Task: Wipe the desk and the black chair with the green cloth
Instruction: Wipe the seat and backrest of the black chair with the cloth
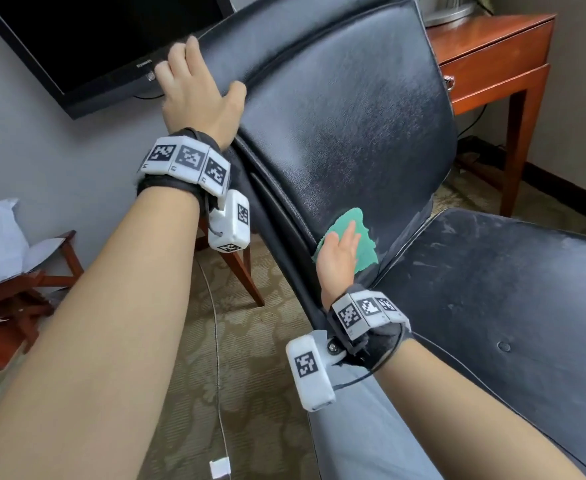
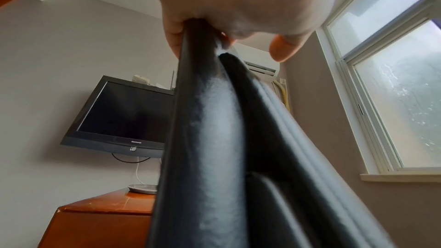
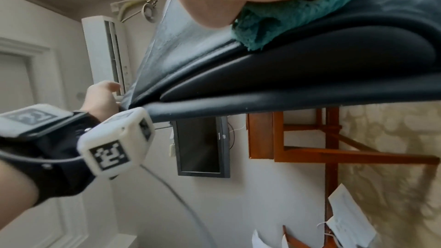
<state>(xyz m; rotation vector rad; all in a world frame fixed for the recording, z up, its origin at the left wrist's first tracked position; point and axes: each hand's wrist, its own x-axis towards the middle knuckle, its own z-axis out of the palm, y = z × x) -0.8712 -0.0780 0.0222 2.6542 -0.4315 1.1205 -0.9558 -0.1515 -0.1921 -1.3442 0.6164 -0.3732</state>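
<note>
Left hand [image 1: 194,95] is clamped on the top left edge of the black chair [image 1: 347,109] backrest: fingers curled over the back, thumb on the front face, grip pinching the edge. A dark TV [image 1: 87,36] is seen on the wall behind it. Green cloth [image 1: 353,240] is pressed flat against the lower backrest, near its left edge, just above the seat [image 1: 492,289]. Right hand [image 1: 340,254] is laid on the cloth, fingers straight and held together, grip not curled round it. Desk [image 1: 492,50] is seen at far right, behind the chair.
</note>
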